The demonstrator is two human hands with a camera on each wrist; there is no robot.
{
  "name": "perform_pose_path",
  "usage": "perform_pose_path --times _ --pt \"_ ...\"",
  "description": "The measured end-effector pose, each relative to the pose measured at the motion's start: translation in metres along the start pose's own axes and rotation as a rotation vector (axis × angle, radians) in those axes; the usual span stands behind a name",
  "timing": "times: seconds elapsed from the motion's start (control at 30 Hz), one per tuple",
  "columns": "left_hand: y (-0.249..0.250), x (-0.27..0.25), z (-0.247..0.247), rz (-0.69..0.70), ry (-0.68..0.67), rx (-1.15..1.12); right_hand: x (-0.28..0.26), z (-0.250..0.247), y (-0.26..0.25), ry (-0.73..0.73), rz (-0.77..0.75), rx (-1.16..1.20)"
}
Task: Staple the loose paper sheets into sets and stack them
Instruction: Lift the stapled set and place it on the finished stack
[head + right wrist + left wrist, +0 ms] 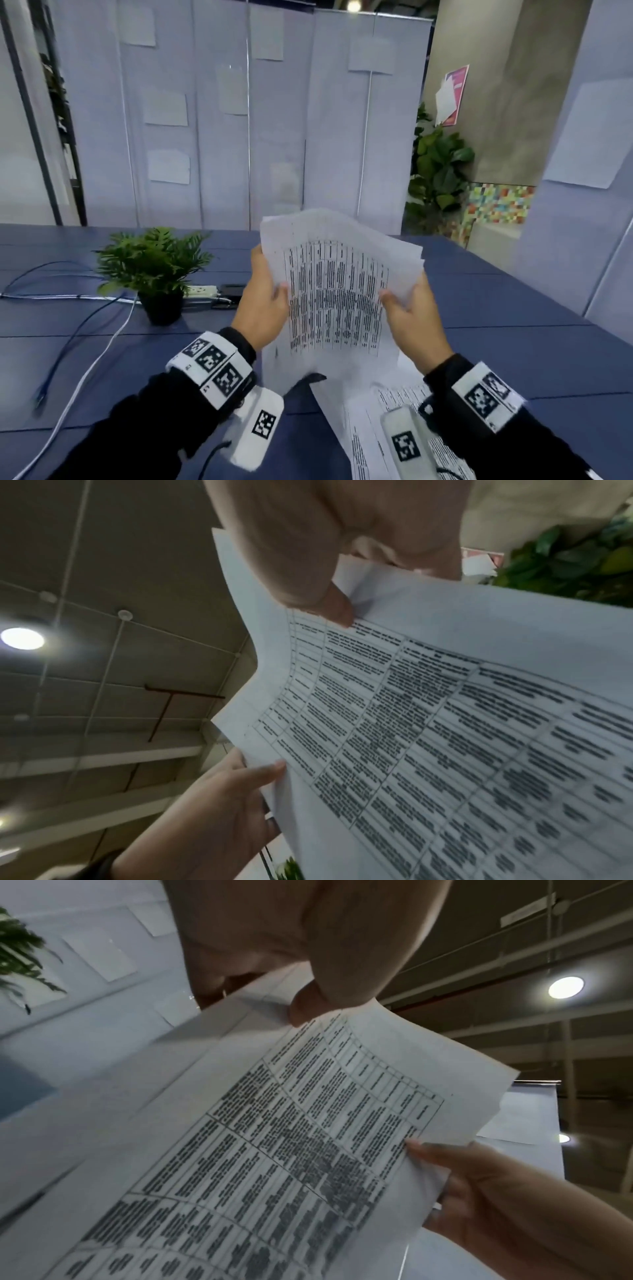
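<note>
A bundle of printed sheets (335,294) with a dense table on the top page stands nearly upright above the blue table (513,342). My left hand (270,301) grips its left edge, thumb on the front. My right hand (407,308) pinches the right edge the same way. In the left wrist view the left thumb (308,1007) presses on the sheets (274,1150), and the right hand (496,1191) holds the far edge. The right wrist view shows the right thumb (339,610) on the page (445,723) and the left hand (222,799) opposite. More loose sheets (370,428) lie on the table under my right wrist.
A small potted plant (154,270) stands at the left of the table. Behind it lie a white power strip (202,291) and a dark object (233,294) that I cannot identify. Blue and white cables (85,342) trail across the left side. White partition panels close off the back.
</note>
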State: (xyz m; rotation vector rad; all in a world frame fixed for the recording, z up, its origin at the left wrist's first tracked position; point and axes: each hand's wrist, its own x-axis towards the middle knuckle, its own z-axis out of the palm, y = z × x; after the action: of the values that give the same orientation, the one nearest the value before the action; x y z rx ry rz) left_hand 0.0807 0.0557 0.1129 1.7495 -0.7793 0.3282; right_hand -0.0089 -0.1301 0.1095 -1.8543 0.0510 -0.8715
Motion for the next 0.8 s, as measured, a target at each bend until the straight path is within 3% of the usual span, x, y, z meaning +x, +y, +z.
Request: perform_pose_path --times 0.1,0.17,0.37,0.47,0.63,0.8 --pt "0.017 0.015 -0.011 0.021 0.02 -0.05 0.015 -0.006 -0.021 0.126 -0.122 0.024" --pt "0.028 0.019 -0.02 0.071 0.044 -0.101 0.022 -0.015 -0.033 0.116 -0.171 0.086" --pt "-0.001 -0.023 -0.022 -0.04 -0.053 -0.144 -0.018 -0.018 -0.004 -0.148 0.119 0.113" --pt "-0.003 -0.024 -0.016 -0.043 -0.057 -0.087 -0.023 -0.01 -0.002 -0.11 0.037 0.097" --pt "0.036 -0.004 -0.018 0.073 0.12 -0.189 -0.004 -0.007 -0.035 0.013 -0.19 0.211" --pt "0.024 -0.022 -0.01 -0.031 0.128 -0.166 -0.023 0.003 -0.014 -0.01 -0.042 0.114"
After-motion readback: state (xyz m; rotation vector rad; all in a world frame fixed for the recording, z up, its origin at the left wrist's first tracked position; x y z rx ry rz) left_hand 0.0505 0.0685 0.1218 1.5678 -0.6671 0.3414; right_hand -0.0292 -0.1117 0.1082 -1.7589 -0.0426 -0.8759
